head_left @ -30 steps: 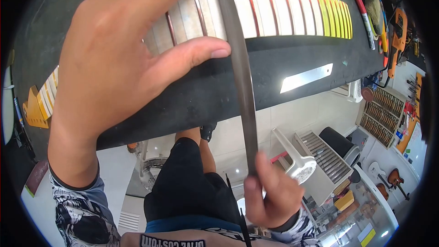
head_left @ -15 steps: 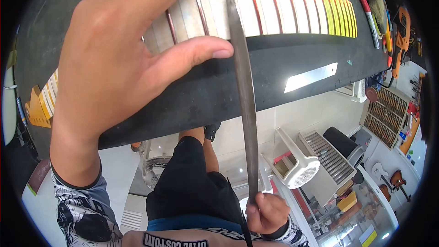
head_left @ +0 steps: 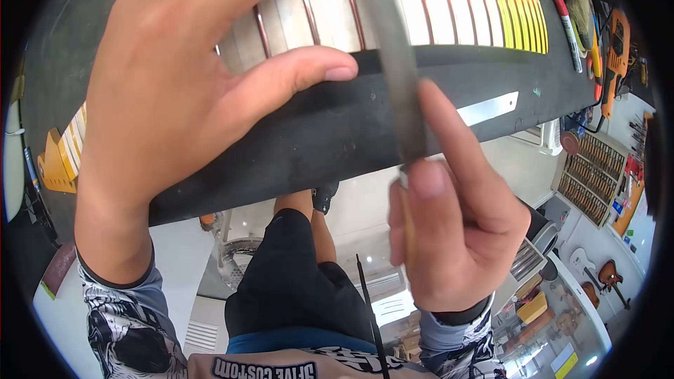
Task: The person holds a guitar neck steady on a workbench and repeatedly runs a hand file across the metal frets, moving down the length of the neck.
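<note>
Metal file (head_left: 404,91): upper stretch over the taped fretboard (head_left: 453,14), blurred; contact with any one fret, can't tell from here.
File axis: about 11:30 to 5:30 (12 = away from the worker), roughly parallel to the frets.
Fretboard axis: about 9 to 3, so the file crosses it close to square. Key relation.
Right hand (head_left: 456,231): nearer hand, at the file's 5:30 end. Fingers clamped on it, thumb on top, forefinger stretched along the 3 o'clock edge.
Left hand (head_left: 168,84): at 9 from the file, spread over the fretboard. Thumb and forefinger apart; thumb runs by the board's 6 o'clock edge, tip just beside the file, gap visible. Pressure, can't tell.
Black benchtop (head_left: 295,147): under the board, bare strip showing on the 6 o'clock side.
Steel strip (head_left: 488,108): flat on the bench, 4 o'clock from the file, partly behind the right forefinger.
Red-capped marker (head_left: 566,28): just short of 3, past the yellow-taped end.
Yellow block (head_left: 56,163): 8:30, beyond the left wrist.
</note>
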The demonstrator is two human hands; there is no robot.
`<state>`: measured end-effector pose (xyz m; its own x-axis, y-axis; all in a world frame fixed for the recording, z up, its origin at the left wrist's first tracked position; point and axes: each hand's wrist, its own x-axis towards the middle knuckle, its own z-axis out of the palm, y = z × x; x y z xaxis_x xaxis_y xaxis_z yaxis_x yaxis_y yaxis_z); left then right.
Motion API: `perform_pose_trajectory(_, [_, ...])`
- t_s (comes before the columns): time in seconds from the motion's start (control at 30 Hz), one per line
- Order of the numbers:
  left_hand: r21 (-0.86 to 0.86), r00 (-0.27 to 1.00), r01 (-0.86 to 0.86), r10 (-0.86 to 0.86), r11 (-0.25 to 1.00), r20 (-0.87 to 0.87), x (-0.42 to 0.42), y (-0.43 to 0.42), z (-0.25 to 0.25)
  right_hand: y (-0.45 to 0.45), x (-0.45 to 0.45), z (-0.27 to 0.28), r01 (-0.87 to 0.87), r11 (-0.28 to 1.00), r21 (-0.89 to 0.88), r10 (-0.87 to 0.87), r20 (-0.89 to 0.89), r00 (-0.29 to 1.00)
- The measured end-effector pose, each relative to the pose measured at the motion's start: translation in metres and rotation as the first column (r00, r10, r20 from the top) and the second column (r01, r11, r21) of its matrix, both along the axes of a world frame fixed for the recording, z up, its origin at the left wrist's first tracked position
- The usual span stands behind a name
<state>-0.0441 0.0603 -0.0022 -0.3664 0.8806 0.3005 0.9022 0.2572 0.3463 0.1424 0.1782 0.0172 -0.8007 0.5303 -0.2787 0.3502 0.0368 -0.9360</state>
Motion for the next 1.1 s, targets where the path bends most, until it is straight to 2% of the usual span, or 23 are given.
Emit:
perform_pose_trajectory(0.13, [-0.018, 0.999, -0.015, 0.014, 1.000, -0.046, 0.000, -0.001, -0.002, 0.003, 0.060, 0.007, 0.029, 0.984, -0.175, -0.031, -0.006, 1.000])
perform_pose_trajectory(0.2, [-0.018, 0.998, -0.009, 0.008, 1.000, -0.057, 0.001, -0.002, -0.004, -0.001, 0.095, 0.001, -0.017, 0.984, -0.176, 0.006, -0.062, 0.998])
perform_pose_trajectory(0.27, [-0.016, 0.998, -0.004, 0.003, 1.000, -0.061, 0.002, -0.002, -0.004, -0.011, 0.119, 0.002, -0.032, 0.988, -0.151, 0.025, -0.046, 0.999])
perform_pose_trajectory(0.37, [-0.013, 0.998, 0.001, -0.002, 1.000, -0.067, 0.004, -0.001, -0.004, -0.028, 0.150, -0.010, -0.022, 0.976, -0.218, -0.004, -0.117, 0.993])
perform_pose_trajectory(0.47, [-0.016, 0.998, 0.004, -0.005, 1.000, -0.069, 0.005, 0.000, -0.006, -0.038, 0.169, -0.017, -0.031, 0.980, -0.195, 0.009, -0.113, 0.994])
perform_pose_trajectory(0.73, [-0.016, 0.997, 0.010, -0.012, 1.000, -0.082, 0.007, 0.002, -0.007, -0.044, 0.188, -0.022, -0.142, 0.987, 0.073, 0.148, -0.078, 0.986])
perform_pose_trajectory(0.93, [-0.028, 0.997, -0.005, 0.003, 1.000, -0.071, 0.005, 0.000, -0.006, -0.055, 0.173, -0.015, -0.131, 0.970, 0.205, 0.147, -0.063, 0.987])
perform_pose_trajectory(1.1, [-0.029, 0.997, -0.008, 0.005, 1.000, -0.082, 0.003, -0.001, -0.005, -0.052, 0.175, -0.005, -0.213, 0.902, 0.377, 0.222, 0.018, 0.975])
